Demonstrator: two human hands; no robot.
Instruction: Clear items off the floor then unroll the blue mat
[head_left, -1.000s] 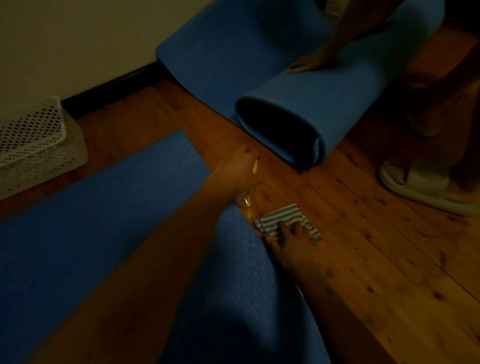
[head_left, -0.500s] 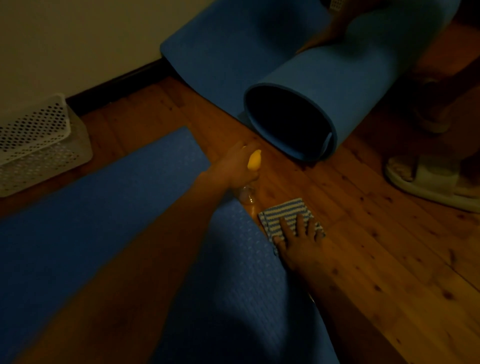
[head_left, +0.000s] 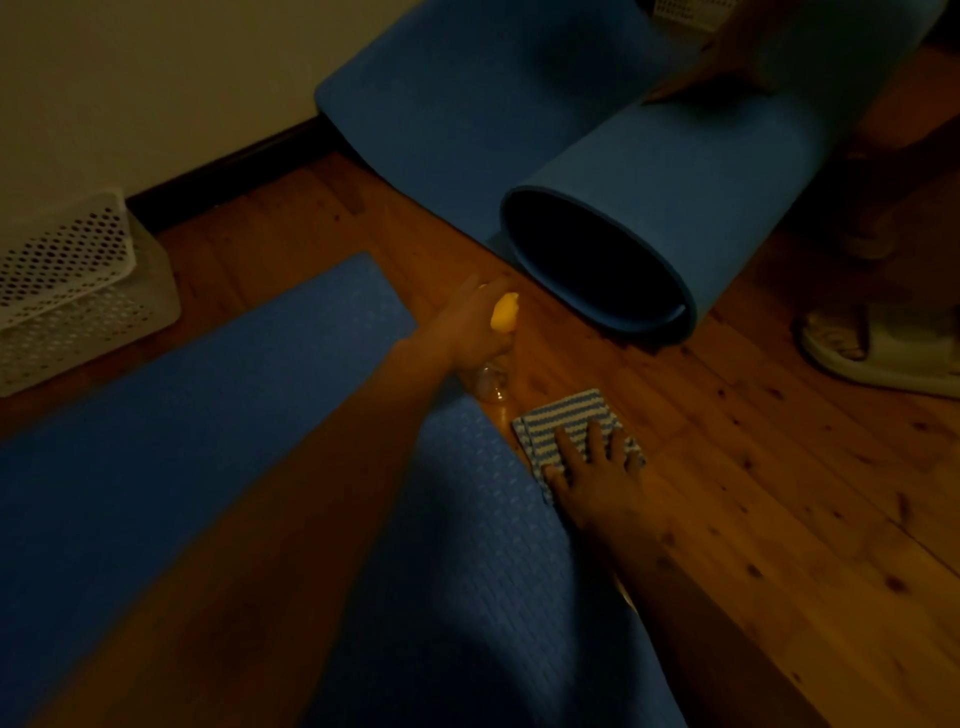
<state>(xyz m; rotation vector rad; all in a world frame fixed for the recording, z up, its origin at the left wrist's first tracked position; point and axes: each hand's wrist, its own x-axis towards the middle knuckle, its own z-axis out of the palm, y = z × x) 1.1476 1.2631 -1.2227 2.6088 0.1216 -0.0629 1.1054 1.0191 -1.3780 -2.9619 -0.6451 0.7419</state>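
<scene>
Only one view here, the head cam, and it's pretty dark. The left hand is reaching out over the wooden floor, fingers wrapped around a small clear spray bottle with a yellow top. The bottle's lower part pokes out below the hand, right at the edge of the flat blue mat that fills the near left of the scene. Can't tell if the bottle is touching the floor or lifted a bit.

The right hand is lying flat on a folded blue-and-white striped cloth, fingers spread and pressing down on it. The cloth sits on the bare floor just beside the right edge of the flat mat, near the bottle.

Farther off, the rolled blue mat lies on the floor with its open end facing the camera, partly unrolled, and its flat part runs off toward the far wall. Another person's hand rests on top of the roll at the far right, and a foot in a light sandal stands on the floor to the right. A white perforated plastic basket sits at the far left against the wall.
</scene>
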